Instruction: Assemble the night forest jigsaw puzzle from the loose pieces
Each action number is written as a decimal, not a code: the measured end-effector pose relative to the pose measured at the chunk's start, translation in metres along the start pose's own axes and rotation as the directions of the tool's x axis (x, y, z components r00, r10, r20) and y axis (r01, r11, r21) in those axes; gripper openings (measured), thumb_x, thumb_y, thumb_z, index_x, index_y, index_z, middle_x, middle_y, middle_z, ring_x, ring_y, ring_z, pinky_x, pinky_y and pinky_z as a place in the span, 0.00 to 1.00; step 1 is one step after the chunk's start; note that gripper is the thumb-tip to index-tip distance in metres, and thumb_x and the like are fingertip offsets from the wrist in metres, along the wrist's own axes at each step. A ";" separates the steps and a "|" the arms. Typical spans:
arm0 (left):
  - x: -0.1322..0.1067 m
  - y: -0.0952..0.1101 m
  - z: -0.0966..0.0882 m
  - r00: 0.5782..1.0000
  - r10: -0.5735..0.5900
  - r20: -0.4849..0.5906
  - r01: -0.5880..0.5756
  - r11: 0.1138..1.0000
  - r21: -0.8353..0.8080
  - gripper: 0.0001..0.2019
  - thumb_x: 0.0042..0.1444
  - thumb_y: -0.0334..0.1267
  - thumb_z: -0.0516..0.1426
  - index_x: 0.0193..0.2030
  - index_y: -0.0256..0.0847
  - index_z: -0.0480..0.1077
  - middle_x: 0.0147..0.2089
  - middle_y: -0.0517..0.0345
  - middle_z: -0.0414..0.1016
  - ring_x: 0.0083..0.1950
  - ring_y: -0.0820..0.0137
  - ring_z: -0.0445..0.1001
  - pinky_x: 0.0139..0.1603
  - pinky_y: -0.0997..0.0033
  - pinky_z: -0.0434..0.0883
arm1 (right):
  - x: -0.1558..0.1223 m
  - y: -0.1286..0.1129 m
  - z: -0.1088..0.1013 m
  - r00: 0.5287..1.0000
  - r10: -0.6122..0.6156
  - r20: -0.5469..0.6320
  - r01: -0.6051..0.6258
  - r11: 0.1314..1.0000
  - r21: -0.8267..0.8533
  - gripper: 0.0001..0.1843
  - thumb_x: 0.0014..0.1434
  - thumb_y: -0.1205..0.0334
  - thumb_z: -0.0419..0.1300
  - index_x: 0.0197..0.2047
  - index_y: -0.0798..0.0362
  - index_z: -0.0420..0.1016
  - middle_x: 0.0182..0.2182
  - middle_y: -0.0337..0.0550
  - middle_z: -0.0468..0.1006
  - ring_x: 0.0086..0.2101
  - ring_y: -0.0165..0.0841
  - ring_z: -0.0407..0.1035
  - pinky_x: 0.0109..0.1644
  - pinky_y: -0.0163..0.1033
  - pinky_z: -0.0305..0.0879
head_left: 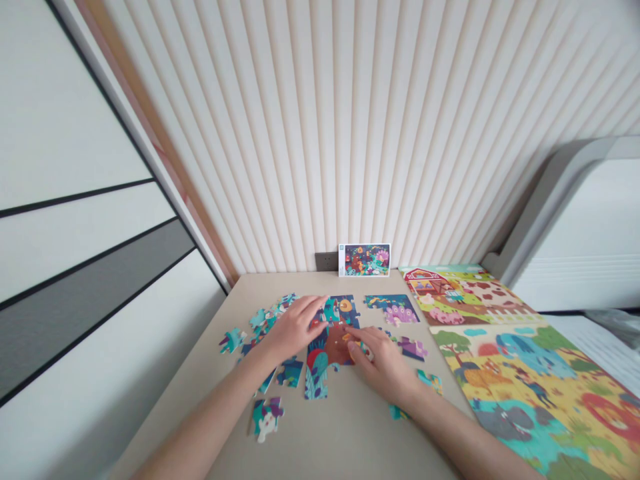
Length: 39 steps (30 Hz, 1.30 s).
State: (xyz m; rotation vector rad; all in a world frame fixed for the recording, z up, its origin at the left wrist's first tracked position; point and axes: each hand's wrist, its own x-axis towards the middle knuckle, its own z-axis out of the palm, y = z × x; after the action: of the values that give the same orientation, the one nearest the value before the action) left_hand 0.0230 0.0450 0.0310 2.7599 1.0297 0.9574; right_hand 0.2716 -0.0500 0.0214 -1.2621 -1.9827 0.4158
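Note:
A partly joined jigsaw puzzle (336, 345) lies on the table, showing a brown shape, dark blue ground and a red and blue plant. Over its upper left part reaches my left hand (295, 328), fingers stretched and thumb apart, with nothing visibly held. My right hand (383, 360) rests at the puzzle's right side, its index finger and thumb spread on the pieces. A colourful bit of puzzle shows between that finger and thumb; part of it is hidden under the hand. Purple puzzle pieces (413, 348) lie just beyond my right hand.
Loose pieces (260, 320) are heaped at the left; a white rabbit piece (267, 419) lies nearer me. A joined corner section (393, 307) sits at upper right. A picture card (367, 260) leans on the wall. Farm (470, 293) and safari (530, 387) puzzles cover the right side.

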 end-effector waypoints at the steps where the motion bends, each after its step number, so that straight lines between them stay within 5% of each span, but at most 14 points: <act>1: -0.006 0.013 -0.001 1.000 0.025 -0.016 -0.025 1.000 0.002 0.28 0.68 0.41 0.59 0.73 0.48 0.59 0.63 0.48 0.73 0.65 0.58 0.72 0.68 0.53 0.70 | 0.001 0.000 0.000 1.000 0.029 -0.010 -0.028 0.999 0.045 0.18 0.73 0.55 0.53 0.60 0.49 0.76 0.46 0.49 0.83 0.45 0.40 0.76 0.50 0.45 0.68; 6: -0.026 0.055 0.004 0.997 0.021 -0.079 -0.024 0.999 -0.036 0.30 0.67 0.38 0.59 0.74 0.49 0.57 0.59 0.45 0.74 0.61 0.57 0.75 0.63 0.54 0.75 | 0.002 -0.006 0.002 0.993 0.089 0.073 -0.104 0.967 0.232 0.18 0.73 0.51 0.53 0.44 0.51 0.81 0.38 0.45 0.83 0.38 0.37 0.75 0.43 0.40 0.68; 14: -0.034 0.054 0.008 0.998 -0.017 -0.068 0.011 0.996 -0.088 0.31 0.67 0.42 0.61 0.74 0.47 0.57 0.62 0.45 0.72 0.63 0.56 0.73 0.65 0.54 0.73 | 0.005 -0.004 -0.003 0.977 0.175 0.125 -0.204 0.937 0.284 0.22 0.72 0.49 0.53 0.33 0.52 0.77 0.28 0.39 0.77 0.31 0.33 0.68 0.36 0.37 0.61; 20: -0.033 0.052 0.002 0.996 0.035 -0.087 -0.043 0.995 -0.094 0.20 0.68 0.36 0.58 0.66 0.46 0.67 0.52 0.48 0.78 0.55 0.60 0.77 0.58 0.58 0.75 | 0.007 0.003 -0.007 0.969 0.188 0.159 -0.234 0.906 0.354 0.21 0.72 0.47 0.54 0.38 0.52 0.79 0.30 0.39 0.77 0.32 0.33 0.69 0.36 0.37 0.63; 24: -0.030 0.053 0.000 0.996 0.064 -0.058 -0.070 0.990 -0.126 0.09 0.68 0.33 0.57 0.53 0.46 0.73 0.45 0.51 0.79 0.48 0.62 0.78 0.53 0.58 0.75 | 0.011 0.011 -0.006 0.959 0.260 0.109 -0.277 0.803 0.528 0.21 0.67 0.43 0.61 0.51 0.51 0.77 0.26 0.36 0.73 0.28 0.32 0.67 0.32 0.37 0.63; 27: -0.030 0.057 0.000 0.999 0.034 -0.015 -0.036 0.983 -0.181 0.03 0.67 0.34 0.58 0.45 0.46 0.73 0.40 0.54 0.79 0.45 0.63 0.77 0.53 0.57 0.74 | 0.012 0.015 -0.004 0.952 0.286 0.108 -0.291 0.739 0.608 0.23 0.63 0.43 0.66 0.51 0.52 0.75 0.25 0.34 0.71 0.26 0.30 0.66 0.30 0.36 0.62; 31: -0.030 0.062 0.000 0.999 -0.045 0.008 0.045 0.960 -0.276 0.12 0.67 0.36 0.59 0.56 0.46 0.70 0.43 0.55 0.80 0.48 0.64 0.78 0.54 0.60 0.74 | 0.011 0.014 -0.007 0.947 0.291 0.135 -0.311 0.731 0.607 0.22 0.61 0.42 0.67 0.46 0.52 0.77 0.27 0.37 0.75 0.28 0.30 0.68 0.31 0.36 0.63; 34: -0.030 0.062 0.001 0.999 0.033 0.011 -0.029 0.966 -0.257 0.21 0.68 0.38 0.59 0.67 0.47 0.65 0.48 0.52 0.80 0.52 0.62 0.77 0.58 0.57 0.72 | 0.011 0.011 -0.011 0.951 0.277 0.139 -0.304 0.745 0.594 0.22 0.62 0.42 0.66 0.46 0.52 0.77 0.29 0.38 0.77 0.29 0.31 0.70 0.33 0.37 0.65; 39: -0.031 0.060 0.002 0.997 0.021 -0.072 -0.042 0.952 -0.302 0.17 0.71 0.33 0.54 0.63 0.48 0.70 0.52 0.52 0.80 0.53 0.64 0.78 0.59 0.60 0.73 | 0.012 0.005 -0.016 0.936 0.284 0.208 -0.352 0.748 0.562 0.22 0.62 0.40 0.65 0.42 0.52 0.76 0.25 0.38 0.79 0.27 0.32 0.72 0.33 0.38 0.68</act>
State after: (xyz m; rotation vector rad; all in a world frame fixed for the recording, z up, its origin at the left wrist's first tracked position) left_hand 0.0409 -0.0200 0.0272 2.5130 0.7704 1.1165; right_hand 0.2831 -0.0385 0.0339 -1.1666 -1.5159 1.2014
